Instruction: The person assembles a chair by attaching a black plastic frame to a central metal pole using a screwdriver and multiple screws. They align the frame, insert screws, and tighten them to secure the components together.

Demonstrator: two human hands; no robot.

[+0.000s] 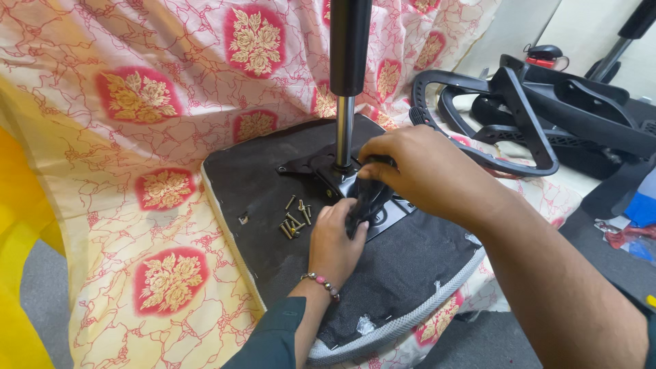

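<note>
While both hands are gathered at the middle of the upturned seat (273, 225), a small black part (369, 201) is gripped between them. The left hand (335, 239) is closed round the lower end of the part, its fingers curled up over it and its wrist, ringed by a bead bracelet (324, 283), laid on the dark underside of the seat. The right hand (417, 171) is bent down over the upper end of the part, fingertips pinched on it, so that the part lies below the right palm and above the left knuckles. What kind of part it is cannot be told, as most of it is hidden by the fingers.

Directly under the part a black metal plate (318, 171) is seen, fixed to the seat, and from the plate a gas cylinder (346, 82) is stood upright, just beside the right fingertips. A small heap of screws (295, 219) is left on the seat, just to the left of the left hand and not touched by it.

The seat is rested on a cream cloth (137, 137) printed with red flower patches. Well apart, to the right behind the right forearm, black plastic frames (533, 116) are laid
</note>
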